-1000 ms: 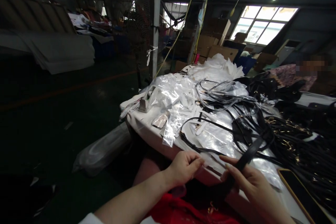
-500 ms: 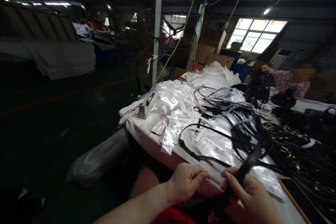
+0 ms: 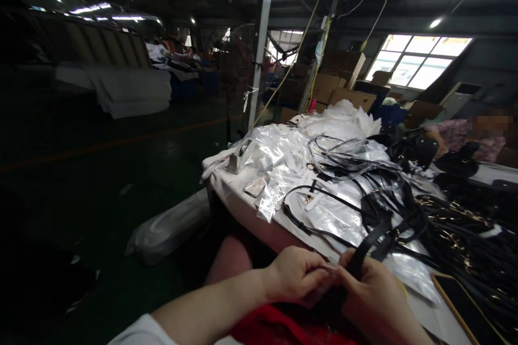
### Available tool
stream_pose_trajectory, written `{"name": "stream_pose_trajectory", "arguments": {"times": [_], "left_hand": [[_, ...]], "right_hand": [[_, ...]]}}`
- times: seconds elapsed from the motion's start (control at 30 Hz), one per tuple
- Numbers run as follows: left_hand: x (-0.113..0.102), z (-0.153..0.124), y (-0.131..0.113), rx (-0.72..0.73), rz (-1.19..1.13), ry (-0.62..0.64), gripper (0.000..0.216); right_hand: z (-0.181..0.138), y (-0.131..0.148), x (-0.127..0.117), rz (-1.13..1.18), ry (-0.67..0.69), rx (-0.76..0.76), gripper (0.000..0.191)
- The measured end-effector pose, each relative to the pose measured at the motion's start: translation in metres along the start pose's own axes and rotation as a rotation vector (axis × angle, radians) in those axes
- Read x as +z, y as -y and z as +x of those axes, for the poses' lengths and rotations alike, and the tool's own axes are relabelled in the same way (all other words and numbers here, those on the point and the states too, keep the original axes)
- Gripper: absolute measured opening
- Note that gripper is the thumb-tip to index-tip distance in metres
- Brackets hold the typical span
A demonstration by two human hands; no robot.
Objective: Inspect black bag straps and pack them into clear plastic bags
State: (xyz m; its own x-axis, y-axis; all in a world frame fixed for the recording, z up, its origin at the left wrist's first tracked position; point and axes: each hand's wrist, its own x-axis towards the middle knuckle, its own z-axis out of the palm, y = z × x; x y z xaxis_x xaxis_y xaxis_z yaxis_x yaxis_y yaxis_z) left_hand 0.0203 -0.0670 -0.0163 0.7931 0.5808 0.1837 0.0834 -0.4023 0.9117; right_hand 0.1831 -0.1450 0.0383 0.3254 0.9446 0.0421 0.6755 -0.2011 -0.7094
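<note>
- At 6 o'clock, just above a red cloth (image 3: 275,326) on the lap, the left hand (image 3: 297,280) is curled with its fingertips pinched and touching the right hand. Whether they nip the strap's end is hidden.
- At 5 o'clock the right hand (image 3: 374,294) is closed around a black strap (image 3: 366,248), which rises from the fist over the table (image 3: 238,202) edge toward 2 o'clock.
- This one strap looks mid-handling: it is bare, not in any bag.
- Just beyond, near the centre, a loose strap (image 3: 307,221) curls over flat clear bags (image 3: 283,156), which seem mostly empty.
- At 3 to 4 o'clock lies a heap of black straps (image 3: 465,226) with gold fittings, all unwrapped. By my reading much is left.
- At 1 o'clock some bagged straps (image 3: 348,151) lie on a white pile, which I judge to be finished pieces, and far fewer than the heap.
- At the table's far left corner, toward 11 o'clock, stands a tape dispenser (image 3: 237,160).
- At 2 o'clock, far off, a co-worker (image 3: 465,135) sits at the same table.
</note>
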Motion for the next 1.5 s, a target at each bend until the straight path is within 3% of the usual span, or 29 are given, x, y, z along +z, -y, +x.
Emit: {"name": "stream_pose_trajectory", "arguments": {"times": [0.1, 0.2, 0.33, 0.4, 0.5, 0.6, 0.73, 0.9, 1.03, 1.2, 1.37, 1.5], "left_hand": [[0.006, -0.005, -0.006, 0.02, -0.001, 0.042, 0.033], [0.012, -0.002, -0.01, -0.043, -0.159, 0.086, 0.037], [0.01, 0.007, -0.005, -0.144, -0.387, 0.066, 0.05], [0.006, 0.011, 0.004, -0.156, -0.434, 0.059, 0.053], [0.002, 0.016, 0.023, -0.185, -0.466, 0.079, 0.055], [0.0, 0.017, 0.038, -0.224, -0.494, 0.123, 0.053], [-0.003, 0.014, 0.038, -0.271, -0.562, 0.217, 0.051], [-0.012, 0.008, 0.037, -0.181, -0.52, 0.277, 0.055], [-0.018, 0.002, 0.051, -0.157, -0.545, 0.348, 0.057], [-0.016, -0.008, 0.07, -0.234, -0.639, 0.429, 0.059], [-0.013, -0.01, 0.079, -0.242, -0.679, 0.357, 0.067], [-0.013, -0.003, 0.082, -0.161, -0.536, 0.224, 0.068]], "right_hand": [[-0.004, -0.009, -0.002, 0.004, -0.007, -0.033, 0.035], [-0.007, -0.021, -0.008, 0.035, 0.032, -0.065, 0.038], [-0.007, -0.029, -0.036, 0.2, 0.073, -0.014, 0.04], [-0.007, -0.025, -0.054, 0.301, -0.057, -0.003, 0.04], [-0.006, -0.011, -0.077, 0.376, -0.325, -0.102, 0.04], [-0.002, 0.006, -0.084, 0.383, -0.492, -0.187, 0.04], [0.007, 0.014, -0.067, 0.42, -0.515, -0.173, 0.04], [0.016, -0.006, -0.032, 0.332, -0.426, -0.136, 0.044], [0.023, -0.028, -0.015, 0.362, -0.457, -0.074, 0.046], [0.027, -0.04, -0.005, 0.331, -0.439, -0.011, 0.044], [0.034, -0.031, 0.009, 0.44, -0.439, 0.086, 0.041], [0.045, -0.026, 0.019, 0.376, -0.37, 0.102, 0.049]]}}
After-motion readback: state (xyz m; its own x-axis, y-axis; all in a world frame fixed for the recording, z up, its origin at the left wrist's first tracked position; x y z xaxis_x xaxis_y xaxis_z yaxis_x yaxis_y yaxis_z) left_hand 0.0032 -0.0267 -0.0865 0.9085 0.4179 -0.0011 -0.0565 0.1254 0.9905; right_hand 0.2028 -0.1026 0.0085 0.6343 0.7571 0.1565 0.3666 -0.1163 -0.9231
